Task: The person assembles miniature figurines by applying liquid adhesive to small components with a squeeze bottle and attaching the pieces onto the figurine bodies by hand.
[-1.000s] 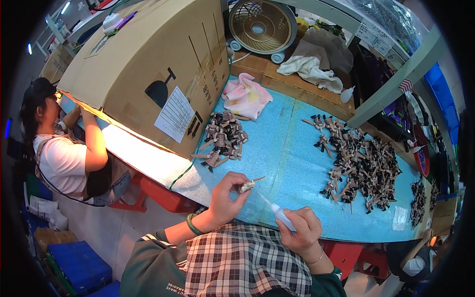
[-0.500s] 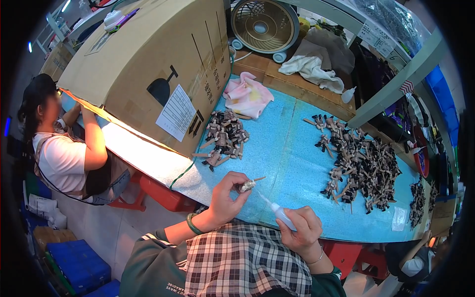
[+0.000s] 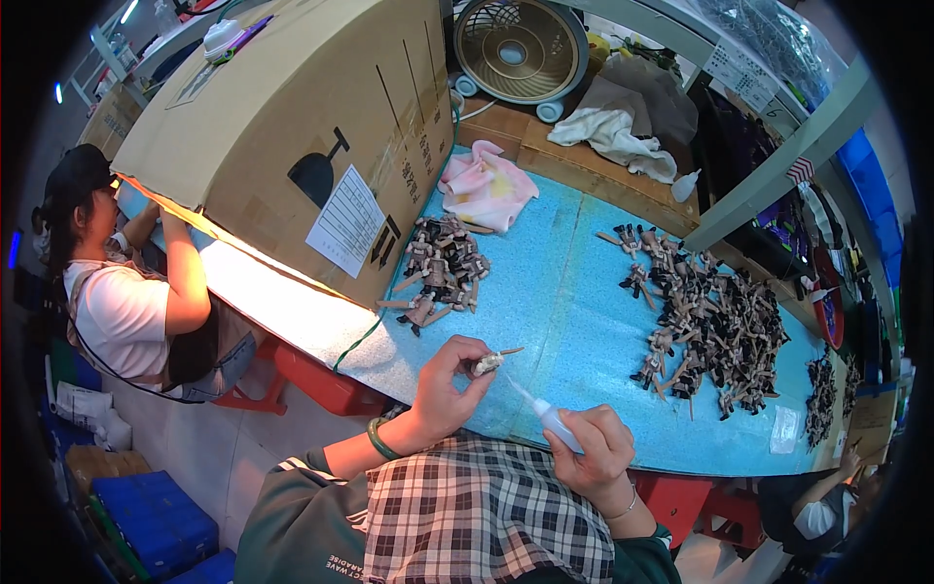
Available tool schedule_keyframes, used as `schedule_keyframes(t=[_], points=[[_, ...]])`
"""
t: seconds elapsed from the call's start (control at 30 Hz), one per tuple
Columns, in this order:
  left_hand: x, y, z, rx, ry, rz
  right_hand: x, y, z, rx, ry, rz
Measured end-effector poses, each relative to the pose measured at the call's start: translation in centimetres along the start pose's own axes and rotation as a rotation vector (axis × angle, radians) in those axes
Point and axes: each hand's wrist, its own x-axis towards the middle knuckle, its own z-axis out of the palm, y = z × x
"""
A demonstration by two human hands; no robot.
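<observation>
Pinched between the fingers of my left hand (image 3: 449, 387) is a small figurine (image 3: 488, 364), pale on the side that shows, with a thin tan piece sticking out to the right. My right hand (image 3: 593, 450) grips a white squeeze bottle (image 3: 556, 424) whose fine nozzle slants up and left. The nozzle tip is a short way below and right of the figurine, apart from it. Both hands are above the near edge of the blue table (image 3: 545, 292). A small pile of brown and black figurines (image 3: 443, 263) lies beyond my left hand.
A larger figurine heap (image 3: 715, 326) spreads over the right side. A tall cardboard box (image 3: 292, 146) walls off the left. Behind are a pink cloth (image 3: 486, 187), a fan (image 3: 520, 51) and a slanting metal post (image 3: 778, 161). Co-workers sit at left (image 3: 136, 292) and far right (image 3: 817, 511).
My hands, the figurine and the bottle have hardly moved. The co-worker at the left has turned their head slightly, and the one at the far right has shifted an arm.
</observation>
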Motion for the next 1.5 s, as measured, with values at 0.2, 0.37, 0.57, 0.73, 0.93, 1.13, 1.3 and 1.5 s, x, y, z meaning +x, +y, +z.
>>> schedule_keyframes(t=[0.2, 0.37, 0.57, 0.73, 0.93, 1.13, 1.3, 1.5], points=[[-0.01, -0.08, -0.02, -0.038, -0.006, -0.009, 0.02, 0.04, -0.04, -0.002, -0.012, 0.005], [-0.03, -0.1, 0.05, -0.05, 0.008, -0.022, -0.11, 0.06, 0.01, -0.008, -0.01, 0.006], [-0.08, -0.1, 0.03, -0.072, 0.004, -0.046, -0.16, 0.07, 0.14, 0.003, -0.006, 0.007], [-0.24, -0.3, 0.06, -0.109, -0.006, -0.059, -0.09, 0.04, 0.18, 0.006, -0.007, 0.015], [-0.38, -0.3, -0.03, -0.129, -0.009, -0.071, -0.16, 0.02, 0.19, 0.006, -0.001, 0.013], [-0.46, -0.41, -0.1, -0.119, -0.029, -0.083, -0.26, -0.06, 0.26, 0.016, 0.012, 0.0], [-0.58, -0.52, -0.1, -0.114, -0.051, -0.076, -0.22, -0.16, 0.5, 0.024, -0.009, -0.009], [-0.66, -0.4, -0.24, -0.102, -0.06, -0.082, -0.1, -0.12, 0.77, 0.031, -0.012, -0.012]])
